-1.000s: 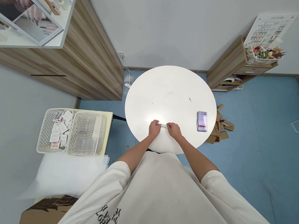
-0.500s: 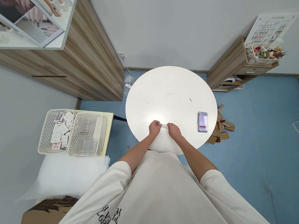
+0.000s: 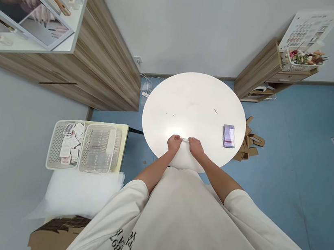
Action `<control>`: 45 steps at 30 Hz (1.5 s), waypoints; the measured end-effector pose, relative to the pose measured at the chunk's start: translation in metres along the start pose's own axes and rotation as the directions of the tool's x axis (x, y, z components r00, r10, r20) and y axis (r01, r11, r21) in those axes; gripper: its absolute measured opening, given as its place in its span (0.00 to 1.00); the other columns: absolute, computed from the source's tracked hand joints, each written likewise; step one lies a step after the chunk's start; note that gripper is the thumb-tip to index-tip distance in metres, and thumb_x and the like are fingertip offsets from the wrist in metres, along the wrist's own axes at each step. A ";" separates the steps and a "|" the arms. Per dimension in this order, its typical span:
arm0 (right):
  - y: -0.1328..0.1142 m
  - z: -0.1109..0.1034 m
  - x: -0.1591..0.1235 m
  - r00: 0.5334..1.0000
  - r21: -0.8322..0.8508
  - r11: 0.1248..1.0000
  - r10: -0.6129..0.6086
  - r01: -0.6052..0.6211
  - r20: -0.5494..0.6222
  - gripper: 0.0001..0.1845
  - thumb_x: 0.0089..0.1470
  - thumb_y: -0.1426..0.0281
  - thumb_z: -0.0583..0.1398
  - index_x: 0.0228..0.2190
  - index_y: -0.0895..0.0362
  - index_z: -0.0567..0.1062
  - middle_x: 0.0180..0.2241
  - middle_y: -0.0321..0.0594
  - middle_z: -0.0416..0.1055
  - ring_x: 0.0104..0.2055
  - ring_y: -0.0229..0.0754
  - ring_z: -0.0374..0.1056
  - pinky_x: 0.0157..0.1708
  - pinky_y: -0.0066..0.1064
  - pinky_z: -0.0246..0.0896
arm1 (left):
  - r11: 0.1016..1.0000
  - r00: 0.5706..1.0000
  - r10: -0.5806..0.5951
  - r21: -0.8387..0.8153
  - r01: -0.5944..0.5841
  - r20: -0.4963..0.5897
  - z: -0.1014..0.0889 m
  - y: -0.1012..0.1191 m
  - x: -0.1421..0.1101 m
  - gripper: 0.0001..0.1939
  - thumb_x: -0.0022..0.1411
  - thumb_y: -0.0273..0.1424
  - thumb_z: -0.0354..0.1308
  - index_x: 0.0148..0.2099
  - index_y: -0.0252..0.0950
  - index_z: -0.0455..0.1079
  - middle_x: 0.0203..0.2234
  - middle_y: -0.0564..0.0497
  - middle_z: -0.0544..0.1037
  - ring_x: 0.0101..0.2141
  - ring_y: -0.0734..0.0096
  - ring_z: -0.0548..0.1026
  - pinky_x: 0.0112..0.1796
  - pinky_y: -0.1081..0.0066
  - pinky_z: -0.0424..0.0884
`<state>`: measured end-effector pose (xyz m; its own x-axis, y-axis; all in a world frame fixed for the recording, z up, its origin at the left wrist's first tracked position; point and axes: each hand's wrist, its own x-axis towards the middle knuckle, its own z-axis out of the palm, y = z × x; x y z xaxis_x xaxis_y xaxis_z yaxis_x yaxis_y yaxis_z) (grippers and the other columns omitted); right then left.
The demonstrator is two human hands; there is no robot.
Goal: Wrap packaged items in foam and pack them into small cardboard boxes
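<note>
Over the near part of a round white table [image 3: 196,92], my left hand [image 3: 174,142] and my right hand [image 3: 195,147] pinch a small clear plastic piece [image 3: 185,139] between them. One end is in each hand, and only a narrow strip of it shows in the gap. It looks thin and see-through; its exact kind is too small to make out. The fingers of both hands are closed, with the tips partly hidden. To the right of my right hand, a purple, blurred-out pack [image 3: 228,136] lies flat on the table.
At the left, a white basket of small packets [image 3: 65,144] stands beside a basket of clear plastic cases [image 3: 97,148]. Translucent sheets [image 3: 84,194] lie in front of them. A wooden cabinet [image 3: 108,60] rises at the back left. Flattened cardboard [image 3: 248,146] lies on the floor at right.
The whole view has shifted slightly with my head. Both hands keep their closed grip on the clear piece in nearly the same place over the table.
</note>
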<state>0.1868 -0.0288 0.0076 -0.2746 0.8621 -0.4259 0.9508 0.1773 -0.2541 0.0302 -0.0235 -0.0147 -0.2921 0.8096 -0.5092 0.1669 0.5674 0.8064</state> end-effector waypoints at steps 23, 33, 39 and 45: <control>0.013 0.009 0.013 0.984 0.227 0.962 0.167 -0.150 -0.058 0.15 0.64 0.77 0.47 0.46 0.59 0.70 0.44 0.52 0.71 0.45 0.50 0.65 0.45 0.37 0.58 | 0.996 0.996 0.070 -0.050 -0.068 0.059 0.013 -0.013 -0.008 0.14 0.56 0.17 0.58 0.43 0.38 0.73 0.44 0.46 0.79 0.48 0.64 0.78 0.50 0.63 0.74; 0.020 0.025 0.014 0.947 0.616 0.754 0.318 -0.227 -0.041 0.28 0.63 0.71 0.48 0.63 0.57 0.61 0.57 0.49 0.68 0.53 0.47 0.67 0.53 0.38 0.62 | 0.987 0.987 0.072 0.133 -0.091 0.144 0.000 -0.041 -0.011 0.25 0.51 0.14 0.56 0.51 0.36 0.70 0.50 0.43 0.75 0.51 0.61 0.75 0.52 0.63 0.71; 0.015 0.048 -0.009 0.948 0.621 0.736 0.318 -0.268 0.032 0.16 0.61 0.73 0.51 0.48 0.55 0.73 0.48 0.43 0.74 0.47 0.44 0.71 0.48 0.34 0.65 | 0.981 0.975 0.036 0.179 -0.076 0.217 -0.010 -0.047 -0.021 0.24 0.53 0.18 0.57 0.52 0.38 0.68 0.50 0.45 0.76 0.51 0.62 0.74 0.53 0.63 0.69; 0.014 0.050 -0.008 0.954 0.639 0.732 0.299 -0.238 0.014 0.18 0.59 0.74 0.52 0.50 0.54 0.73 0.50 0.43 0.74 0.47 0.42 0.71 0.50 0.34 0.66 | 0.985 0.958 0.006 0.164 -0.055 0.288 -0.005 -0.037 -0.020 0.24 0.53 0.21 0.60 0.53 0.40 0.68 0.55 0.45 0.74 0.53 0.61 0.74 0.53 0.63 0.68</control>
<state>0.1955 -0.0571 -0.0360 0.0201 0.8691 -0.4942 0.6694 -0.3789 -0.6390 0.0255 -0.0614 -0.0330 -0.0079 0.8218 -0.5698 0.3345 0.5391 0.7729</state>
